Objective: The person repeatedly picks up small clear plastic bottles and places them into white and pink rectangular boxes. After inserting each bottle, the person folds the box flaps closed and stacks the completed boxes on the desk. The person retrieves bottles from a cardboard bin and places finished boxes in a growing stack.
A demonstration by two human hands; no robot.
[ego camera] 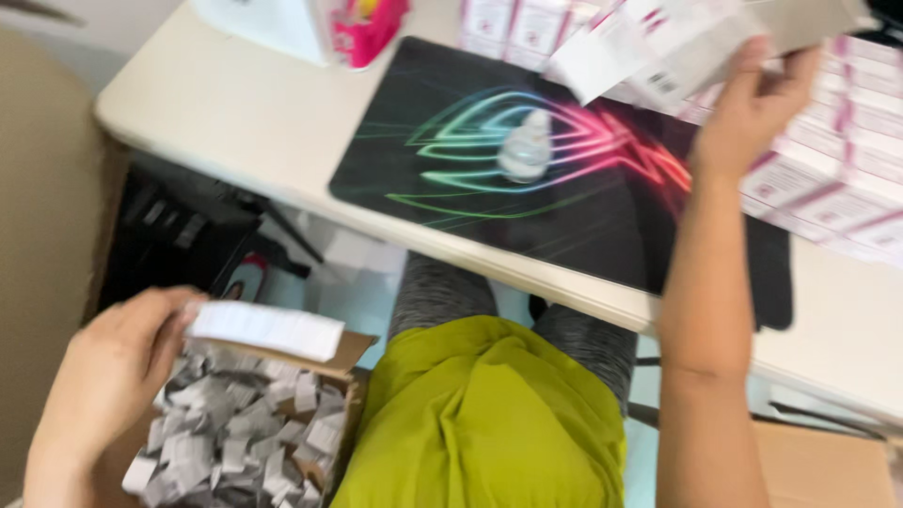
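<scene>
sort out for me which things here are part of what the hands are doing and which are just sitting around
In hand:
- left hand holding a folded white leaflet over the cardboard box of leaflets
- right hand holding a flat white carton
- small white bottle on the black mat

Lying about:
- pink holder
- rows of white and pink cartons

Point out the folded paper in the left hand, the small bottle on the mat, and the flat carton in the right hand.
folded paper point(268, 329), head view, middle of the sheet.
small bottle point(525, 148), head view, its body.
flat carton point(677, 47), head view, its white face.
</scene>
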